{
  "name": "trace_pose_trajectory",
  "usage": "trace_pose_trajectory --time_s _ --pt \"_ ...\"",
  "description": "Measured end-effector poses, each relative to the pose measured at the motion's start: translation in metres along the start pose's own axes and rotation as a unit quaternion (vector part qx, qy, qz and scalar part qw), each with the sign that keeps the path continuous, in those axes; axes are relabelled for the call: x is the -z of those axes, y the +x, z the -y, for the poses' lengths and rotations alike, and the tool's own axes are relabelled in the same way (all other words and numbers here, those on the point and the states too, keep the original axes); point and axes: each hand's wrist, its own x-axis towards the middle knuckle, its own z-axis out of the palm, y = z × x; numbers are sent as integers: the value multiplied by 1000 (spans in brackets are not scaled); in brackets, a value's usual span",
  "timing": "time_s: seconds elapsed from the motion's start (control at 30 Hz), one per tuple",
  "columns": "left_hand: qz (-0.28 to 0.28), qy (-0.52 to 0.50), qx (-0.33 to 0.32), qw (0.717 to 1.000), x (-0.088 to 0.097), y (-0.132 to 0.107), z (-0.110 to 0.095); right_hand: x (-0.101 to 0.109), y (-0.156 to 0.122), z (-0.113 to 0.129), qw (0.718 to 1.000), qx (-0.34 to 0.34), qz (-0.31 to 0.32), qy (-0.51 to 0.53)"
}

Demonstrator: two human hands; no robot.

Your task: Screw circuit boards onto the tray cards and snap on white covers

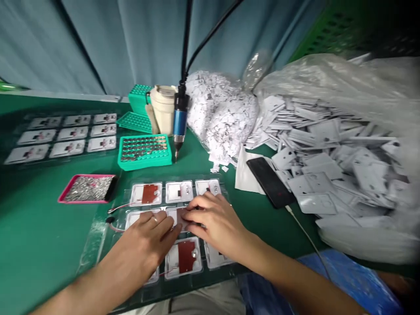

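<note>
A clear plastic tray (98,245) holds white square cards in rows, several with reddish-brown boards, such as the board (187,257) in the front row. Over its middle compartment both hands meet at a small brown board (180,214) lying on a white card. My right hand (213,216) has its fingertips closed on the board's right side. My left hand (149,236), with a ring on one finger, is curled, its thumb and fingertips at the board's left edge. The fingers cover part of the board. Thin red wires with a round black part (110,220) stick out at the tray's left.
A blue electric screwdriver (180,118) hangs behind the tray. Nearby are a green rack of round metal pieces (144,151), a pink-rimmed tray of screws (88,189) and a cup (163,109). Rightward lie a phone (271,181) with cable and heaped white cards (328,153).
</note>
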Motion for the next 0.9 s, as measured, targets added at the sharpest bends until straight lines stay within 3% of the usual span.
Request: trace_pose_trajectory --time_s 0.23,0.57,0.9 --pt "-12 5 -15 1000 -4 0 -1 5 0 0 1000 6 11 -15" --pt "39 -73 -16 996 10 5 12 -8 -2 -8 999 0 -13 29" --pt "8 -31 -34 999 8 7 9 -9 0 -13 999 6 -12 38"
